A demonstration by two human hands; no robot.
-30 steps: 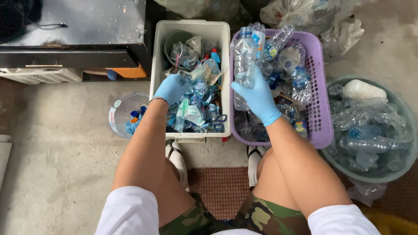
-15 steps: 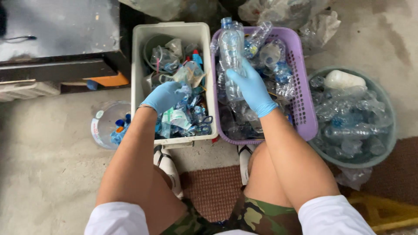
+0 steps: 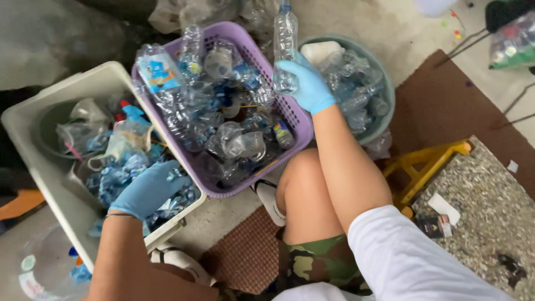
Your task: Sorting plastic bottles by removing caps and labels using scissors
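Over purple basket [image 3: 290,111] | right hand [image 3: 309,89] grips clear bottle [image 3: 285,44] | left hand [image 3: 147,189] spread flat on labels [image 3: 120,175] in white bin [image 3: 33,167]

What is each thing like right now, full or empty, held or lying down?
Clear plastic bottle: upright, held by right hand.
Purple plastic basket: full of crushed bottles.
White plastic bin: holds blue labels and scraps.
Left hand: resting in the bin.
Round green tub: holds bottles.
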